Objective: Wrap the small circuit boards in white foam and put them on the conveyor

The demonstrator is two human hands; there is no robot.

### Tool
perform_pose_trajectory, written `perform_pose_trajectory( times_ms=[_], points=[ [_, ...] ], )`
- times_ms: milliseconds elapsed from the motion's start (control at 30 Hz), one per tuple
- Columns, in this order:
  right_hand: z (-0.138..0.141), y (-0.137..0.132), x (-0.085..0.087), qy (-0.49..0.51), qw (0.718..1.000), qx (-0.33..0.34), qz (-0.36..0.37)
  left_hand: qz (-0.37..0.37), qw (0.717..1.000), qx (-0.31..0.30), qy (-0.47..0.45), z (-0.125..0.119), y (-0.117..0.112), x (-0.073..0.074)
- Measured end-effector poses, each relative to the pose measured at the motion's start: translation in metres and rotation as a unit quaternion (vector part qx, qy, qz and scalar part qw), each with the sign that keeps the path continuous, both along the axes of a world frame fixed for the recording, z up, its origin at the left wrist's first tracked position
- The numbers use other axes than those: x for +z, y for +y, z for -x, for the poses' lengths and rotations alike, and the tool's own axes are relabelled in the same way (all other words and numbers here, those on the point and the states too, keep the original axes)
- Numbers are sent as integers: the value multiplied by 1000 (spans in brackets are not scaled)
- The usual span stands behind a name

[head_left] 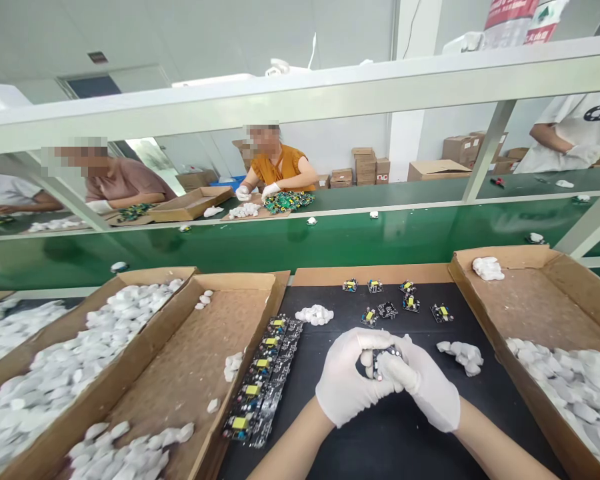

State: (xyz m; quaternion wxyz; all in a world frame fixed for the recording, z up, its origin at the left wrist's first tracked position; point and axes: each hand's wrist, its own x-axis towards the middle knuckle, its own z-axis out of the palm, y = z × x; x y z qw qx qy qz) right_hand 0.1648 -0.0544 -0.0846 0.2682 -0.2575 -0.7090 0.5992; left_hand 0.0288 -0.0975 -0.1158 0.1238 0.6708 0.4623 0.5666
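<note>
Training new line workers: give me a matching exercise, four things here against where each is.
1 row of black circuit boards with yellow parts
2 small black board
3 big heap of white plastic shells
4 loose small circuit boards

A in the right brown cardboard tray
B between the white-gloved left hand and right hand
C left edge of the black mat
D far end of the mat

Pairs: 1-C, 2-B, 3-A, 4-D

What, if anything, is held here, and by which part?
A small circuit board, pinched at opposite sides between fingers of the left hand and right hand.
</note>
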Motion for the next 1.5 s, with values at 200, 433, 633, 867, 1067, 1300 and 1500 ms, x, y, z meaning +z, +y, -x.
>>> perform_pose_trajectory(
  times_ms=[200, 433, 633, 867, 1067, 1300, 1500],
  points=[
    [-1, 5, -5, -62, 998, -23, -15, -20, 999, 0, 39, 2, 1, -2],
    [2, 7, -12, -107, 991, -75, -41, -54, 977, 29, 205, 6, 8, 4],
    [-1, 7, -12, -60, 997, -31, -35, -95, 960, 66, 255, 4, 8, 6],
    [-3, 9, -9, 1, 997, 64, -37, -118, 961, 88, 235, 0, 6, 5],
    [-3, 2, -8, 1, 1000, 11, 7, -85, 985, 62, 136, 4, 5, 2],
    [-1, 3, 2, -104, 994, -4, -18, -112, 969, 68, 211, 13, 12, -3],
    [-1, 6, -5, -113, 993, -34, -3, -17, 966, 21, 257, 11, 11, 6]
  ],
)
